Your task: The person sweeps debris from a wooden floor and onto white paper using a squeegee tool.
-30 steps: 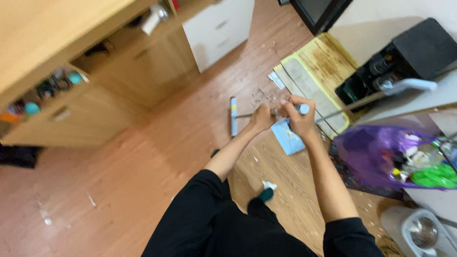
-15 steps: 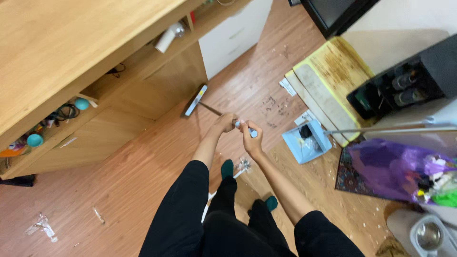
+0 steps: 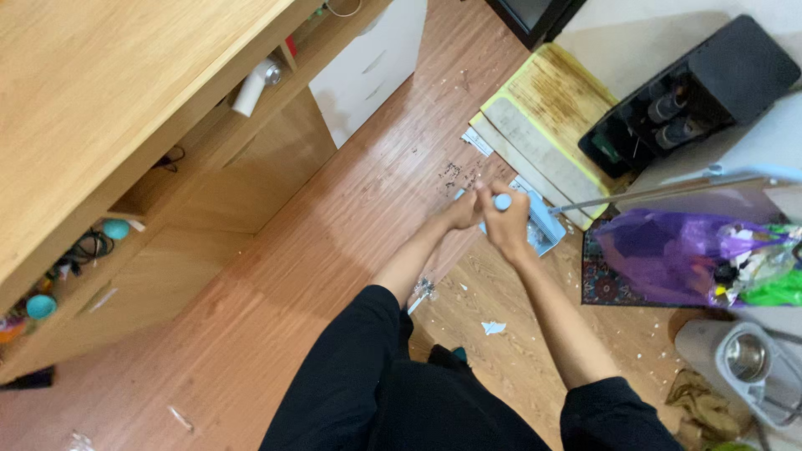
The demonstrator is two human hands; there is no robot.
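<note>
Both my hands grip the top of a broom handle with a light-blue end cap (image 3: 502, 201). My left hand (image 3: 462, 210) sits just left of the cap, and my right hand (image 3: 508, 227) wraps the handle right below it. The stick points away from me, so the hands hide most of it and the broom head. A light-blue dustpan (image 3: 545, 227) lies on the wooden floor right beside my right hand. Dark crumbs of dirt (image 3: 455, 174) are scattered on the floor just beyond my hands.
A wooden desk (image 3: 100, 108) with open shelves fills the left, with a white drawer unit (image 3: 368, 63) behind it. A yellow-edged mat (image 3: 543, 125), a black bottle rack (image 3: 693, 92), a purple rubbish bag (image 3: 668, 255) and a metal-bowl appliance (image 3: 748, 359) line the right. Paper scraps (image 3: 493, 328) lie near my legs.
The broom head, earlier stretched out toward the wooden cabinet, is now hidden behind my hands. My hands have moved right, close to the dustpan.
</note>
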